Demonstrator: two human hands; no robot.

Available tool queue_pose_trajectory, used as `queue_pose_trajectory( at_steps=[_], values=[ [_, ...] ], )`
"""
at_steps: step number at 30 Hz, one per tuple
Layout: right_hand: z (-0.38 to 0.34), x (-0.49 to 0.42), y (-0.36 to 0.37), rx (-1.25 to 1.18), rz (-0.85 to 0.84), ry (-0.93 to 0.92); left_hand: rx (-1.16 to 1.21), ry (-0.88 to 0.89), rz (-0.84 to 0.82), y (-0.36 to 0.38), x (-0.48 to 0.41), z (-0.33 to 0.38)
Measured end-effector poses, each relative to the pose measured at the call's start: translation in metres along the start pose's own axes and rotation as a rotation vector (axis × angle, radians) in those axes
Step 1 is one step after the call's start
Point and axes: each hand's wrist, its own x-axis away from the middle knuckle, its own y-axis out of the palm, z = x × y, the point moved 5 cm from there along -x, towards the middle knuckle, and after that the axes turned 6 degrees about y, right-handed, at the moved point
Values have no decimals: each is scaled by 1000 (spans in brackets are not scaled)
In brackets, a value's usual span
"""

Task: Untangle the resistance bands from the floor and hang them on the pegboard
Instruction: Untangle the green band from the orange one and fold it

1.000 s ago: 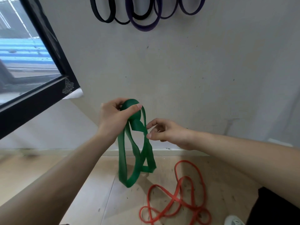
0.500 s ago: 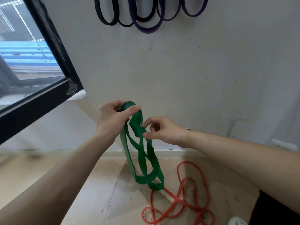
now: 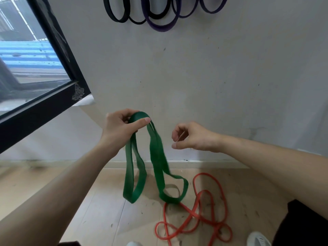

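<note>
Mid-frame, left hand (image 3: 120,128) grips the green band (image 3: 157,155) up top so loops hang free (to untwist, I'd guess); right hand (image 3: 192,137) beside it, loosely curled, empty.

A wide green band (image 3: 157,153) looks like flat rubber, smooth and matt, with a faint sheen where it folds. On the floor at the near right, a thin orange band (image 3: 204,174) looks like rubber too, smooth and slightly brighter. At the far top, black bands (image 3: 118,20) and purple bands (image 3: 162,28) have a smooth, dull finish. The wall (image 3: 213,77) is pale and matt, painted or plastered, flecked with small dark marks. The floor (image 3: 106,210) is pale wood-look board, matt, scuffed and speckled. At the left, a black window frame (image 3: 44,110) has a low sheen and a chipped corner, and it surrounds glossy glass (image 3: 26,71).
</note>
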Motion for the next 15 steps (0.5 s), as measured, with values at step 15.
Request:
queue_pose_trajectory(
  at_steps=[15],
  values=[
    [-32, -2, 6, -181, -140, -68, 235, 99, -197, 22, 5, 29]
  ],
)
